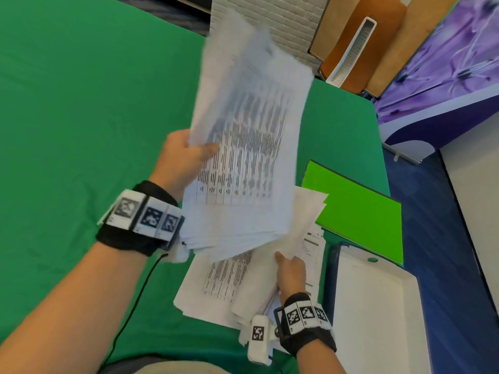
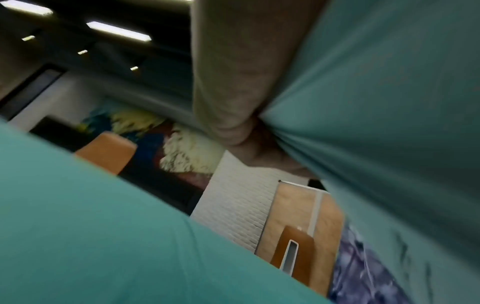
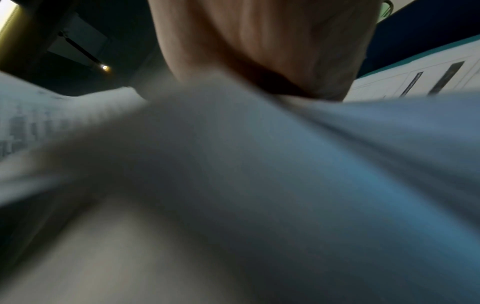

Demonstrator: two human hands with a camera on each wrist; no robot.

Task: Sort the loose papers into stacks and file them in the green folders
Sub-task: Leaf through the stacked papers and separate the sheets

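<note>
My left hand (image 1: 186, 155) grips a thick stack of printed papers (image 1: 248, 147) by its left edge and holds it tilted up above the table. My right hand (image 1: 290, 268) pinches the corner of a few white sheets (image 1: 305, 222) lifted from a loose pile of papers (image 1: 216, 287) lying on the green tablecloth (image 1: 81, 117). A bright green folder (image 1: 356, 209) lies flat to the right of the papers. In the left wrist view the fingers (image 2: 233, 82) press against the underside of the stack (image 2: 376, 102). In the right wrist view blurred paper (image 3: 259, 164) fills the frame under the hand (image 3: 272, 41).
A white board or box lid (image 1: 378, 314) lies at the table's right front edge beside the folder. Beyond the table's far right corner stand wooden panels (image 1: 378, 36) and a purple flowered panel (image 1: 453, 58). Blue floor (image 1: 437, 211) lies to the right.
</note>
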